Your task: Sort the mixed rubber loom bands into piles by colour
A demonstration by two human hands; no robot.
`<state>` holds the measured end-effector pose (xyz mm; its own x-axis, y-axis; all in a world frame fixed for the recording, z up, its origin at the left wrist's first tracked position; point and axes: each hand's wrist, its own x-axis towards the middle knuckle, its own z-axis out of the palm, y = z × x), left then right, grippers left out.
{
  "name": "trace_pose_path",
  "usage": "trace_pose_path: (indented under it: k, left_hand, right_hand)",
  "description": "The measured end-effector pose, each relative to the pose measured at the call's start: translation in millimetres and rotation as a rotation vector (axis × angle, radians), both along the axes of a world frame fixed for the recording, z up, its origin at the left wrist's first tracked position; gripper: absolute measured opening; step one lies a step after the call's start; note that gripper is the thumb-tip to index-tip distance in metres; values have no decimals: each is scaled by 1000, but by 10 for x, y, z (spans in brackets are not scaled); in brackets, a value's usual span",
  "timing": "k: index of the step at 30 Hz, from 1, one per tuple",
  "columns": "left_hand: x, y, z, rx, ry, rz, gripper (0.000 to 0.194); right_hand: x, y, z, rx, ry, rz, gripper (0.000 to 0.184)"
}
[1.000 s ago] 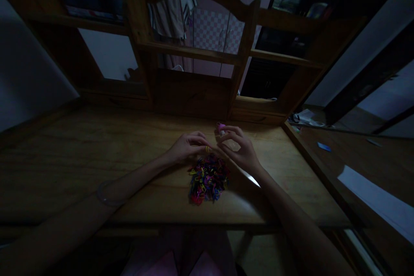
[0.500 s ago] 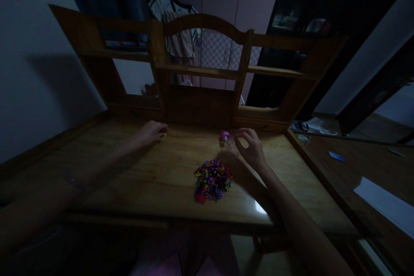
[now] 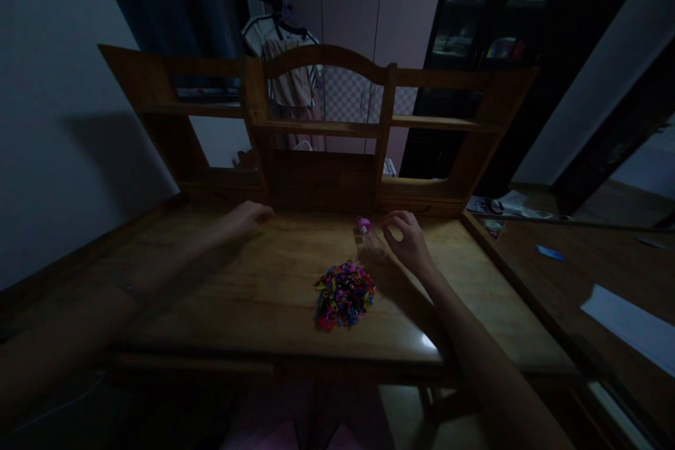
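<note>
A heap of small multicoloured loops, like little elastic bands, lies on the wooden desk. Behind it a small clear bottle with a pink cap rests on its side. My left hand hovers over the left part of the desk, fingers pinched together; what they hold, if anything, is hidden. To the right of the bottle is my right hand, its thumb and forefinger tips meeting in a ring. Anything between those tips is too small to make out.
A wooden shelf unit rises along the desk's back edge. At the right, a lower brown surface carries a white sheet and a small blue card. Clothes hang behind the shelves.
The view has tilted up slightly. A small yellow bit seen at my left fingertips no longer shows. My right hand keeps its pinch beside the bottle.
</note>
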<state>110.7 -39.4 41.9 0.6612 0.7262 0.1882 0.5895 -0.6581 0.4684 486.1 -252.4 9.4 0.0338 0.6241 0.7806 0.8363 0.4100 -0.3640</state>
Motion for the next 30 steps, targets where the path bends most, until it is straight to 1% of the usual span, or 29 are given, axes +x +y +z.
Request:
trace_pose_path:
  k: [2, 3, 6, 8, 10, 12, 15, 20, 23, 27, 30]
  left_hand:
    - [178, -171, 46, 54, 63, -77, 27]
    - [289, -296, 57, 70, 53, -112, 25]
    - [644, -778, 42, -4, -8, -264, 23]
    - [839, -1116, 16, -76, -40, -422, 24]
    - [968, -1397, 4, -75, -67, -528, 24]
    - [1034, -1587, 12, -58, -72, -572, 24]
    - [1064, -1710, 23, -51, -71, -546, 23]
    - [1064, -1712, -72, -85, -115, -444, 21]
    - [1044, -1751, -115, -71, -113, -388, 23]
    - [1015, -1936, -68, -61, -80, -318, 19]
    - [986, -2112, -5, -79, -95, -339, 18]
  right_hand:
    - [-1, 3, -2, 0, -3, 5, 12]
    - [-2, 4, -4, -1, -4, 5, 11]
    - [-5, 4, -13, -13, -5, 5, 9]
    - [-5, -3, -16, -19, -2, 4, 8]
    - [-3, -14, -13, -29, 1, 7, 8]
    - [0, -24, -8, -33, 4, 10, 8]
    - [4, -25, -4, -33, 9, 12, 9]
    - [3, -10, -18, -40, -3, 10, 8]
    - [-1, -10, -25, -40, -12, 14, 8]
    - [-5, -15, -33, -40, -20, 14, 8]
    - [-5, -9, -61, -40, -11, 12, 9]
